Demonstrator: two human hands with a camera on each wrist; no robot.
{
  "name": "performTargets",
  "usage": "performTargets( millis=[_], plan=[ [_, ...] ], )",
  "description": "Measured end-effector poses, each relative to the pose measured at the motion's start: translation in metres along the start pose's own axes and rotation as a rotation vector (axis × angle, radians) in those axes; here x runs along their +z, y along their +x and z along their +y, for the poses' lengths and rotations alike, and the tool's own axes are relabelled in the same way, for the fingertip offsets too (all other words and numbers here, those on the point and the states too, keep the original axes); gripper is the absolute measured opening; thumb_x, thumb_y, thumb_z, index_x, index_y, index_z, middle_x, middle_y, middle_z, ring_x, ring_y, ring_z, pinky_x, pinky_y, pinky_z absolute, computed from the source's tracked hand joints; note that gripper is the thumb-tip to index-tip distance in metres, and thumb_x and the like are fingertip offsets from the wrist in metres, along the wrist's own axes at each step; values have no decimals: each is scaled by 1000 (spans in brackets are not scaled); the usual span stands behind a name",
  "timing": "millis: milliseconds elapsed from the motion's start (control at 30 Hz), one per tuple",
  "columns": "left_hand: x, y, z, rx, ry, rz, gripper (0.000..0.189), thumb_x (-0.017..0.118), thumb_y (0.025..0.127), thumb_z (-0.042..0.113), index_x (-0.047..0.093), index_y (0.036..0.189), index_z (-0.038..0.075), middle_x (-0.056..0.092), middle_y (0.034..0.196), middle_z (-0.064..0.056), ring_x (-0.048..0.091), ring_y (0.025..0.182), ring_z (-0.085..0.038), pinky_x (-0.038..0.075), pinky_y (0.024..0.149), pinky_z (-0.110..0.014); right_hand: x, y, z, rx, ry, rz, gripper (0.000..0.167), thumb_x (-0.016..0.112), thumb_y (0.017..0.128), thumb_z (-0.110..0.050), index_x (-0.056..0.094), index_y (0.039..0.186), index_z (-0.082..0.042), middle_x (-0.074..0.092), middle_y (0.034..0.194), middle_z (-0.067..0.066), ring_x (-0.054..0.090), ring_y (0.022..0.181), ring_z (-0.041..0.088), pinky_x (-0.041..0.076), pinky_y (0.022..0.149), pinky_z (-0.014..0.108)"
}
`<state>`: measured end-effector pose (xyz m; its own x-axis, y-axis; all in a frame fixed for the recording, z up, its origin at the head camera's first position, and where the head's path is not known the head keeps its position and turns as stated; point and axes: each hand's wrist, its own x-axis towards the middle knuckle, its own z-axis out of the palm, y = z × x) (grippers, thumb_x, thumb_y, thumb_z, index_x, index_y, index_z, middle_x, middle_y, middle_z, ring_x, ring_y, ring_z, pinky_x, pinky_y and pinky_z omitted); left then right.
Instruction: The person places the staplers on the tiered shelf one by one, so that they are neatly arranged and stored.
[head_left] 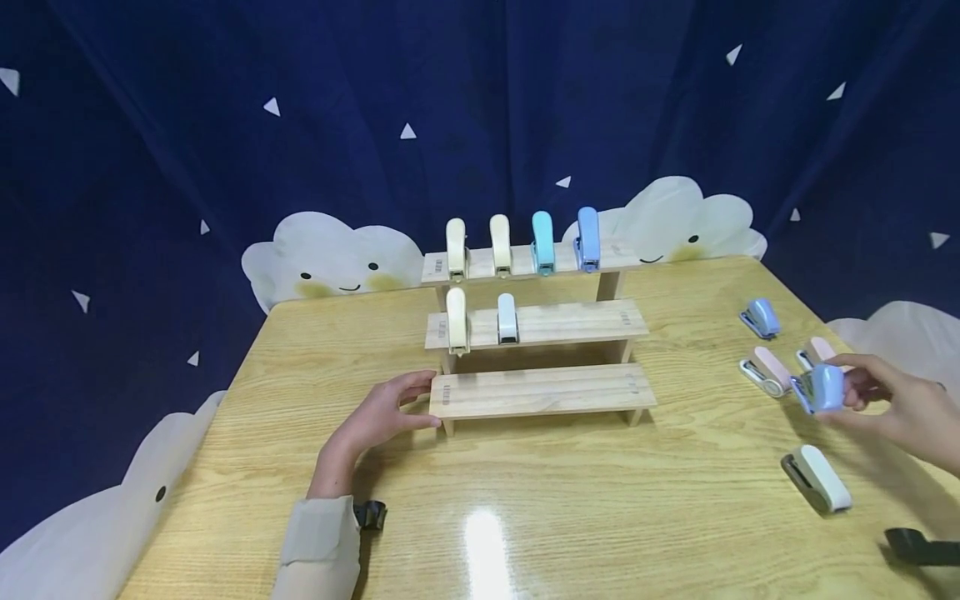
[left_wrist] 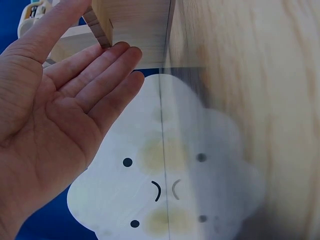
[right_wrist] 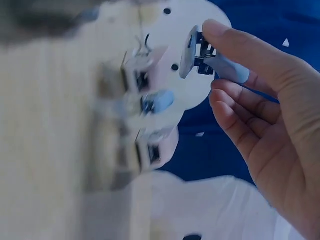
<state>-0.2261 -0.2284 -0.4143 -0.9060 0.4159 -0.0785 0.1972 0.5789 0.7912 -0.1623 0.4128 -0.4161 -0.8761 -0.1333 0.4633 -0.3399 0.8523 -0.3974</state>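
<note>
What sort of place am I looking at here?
Probably an indoor workspace, perhaps a staged one: a wooden table, a tiered rack holding staplers, and a dark blue curtain behind.

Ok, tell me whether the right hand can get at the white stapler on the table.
Probably not to pick it up: the right hand holds a blue stapler, though the way to the white stapler looks free.

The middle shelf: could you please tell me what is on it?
A cream stapler and a white stapler stand on the middle shelf; its surface directly beneath them is covered.
</note>
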Motion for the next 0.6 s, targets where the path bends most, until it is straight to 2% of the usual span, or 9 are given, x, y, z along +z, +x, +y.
performTargets(
  millis=[100, 200, 333, 533, 600],
  plan=[
    [0, 0, 0, 0, 1, 0, 78, 78, 83, 27, 40, 149, 8, 46, 150, -16, 46, 138, -36, 40, 115, -50, -2, 9, -12, -4, -18, -5, 75, 95, 54, -13, 56, 116, -2, 47, 79, -33, 43, 73, -22, 38, 59, -3],
    [0, 0, 0, 2, 3, 2, 79, 78, 83, 27, 40, 149, 8, 46, 150, -17, 46, 138, -37, 40, 115, -50, -1, 22, -25, -66, -36, 16, 75, 95, 51, -11, 58, 116, 0, 49, 81, -29, 44, 72, -21, 39, 61, -4],
    [0, 0, 0, 6, -4, 3, 78, 79, 83, 26, 40, 148, 7, 47, 150, -17, 46, 138, -37, 41, 114, -50, 1, 39, -48, -80, -23, 7, 74, 95, 52, -8, 59, 117, -1, 52, 80, -24, 47, 71, -17, 38, 62, -3],
    [1, 0, 0, 8, -23, 3, 77, 79, 82, 25, 41, 148, 8, 47, 149, -17, 46, 138, -38, 41, 114, -50, 9, 64, -81, -171, 21, -13, 74, 93, 54, -4, 58, 120, -2, 57, 77, -14, 51, 69, -10, 40, 64, -1],
    [1, 0, 0, 8, -23, 6, 77, 79, 82, 25, 42, 148, 8, 47, 149, -17, 46, 138, -37, 41, 114, -50, 13, 73, -93, -178, 37, -10, 73, 94, 54, -5, 60, 119, -4, 57, 78, -13, 52, 70, -9, 41, 64, 0]
  ],
)
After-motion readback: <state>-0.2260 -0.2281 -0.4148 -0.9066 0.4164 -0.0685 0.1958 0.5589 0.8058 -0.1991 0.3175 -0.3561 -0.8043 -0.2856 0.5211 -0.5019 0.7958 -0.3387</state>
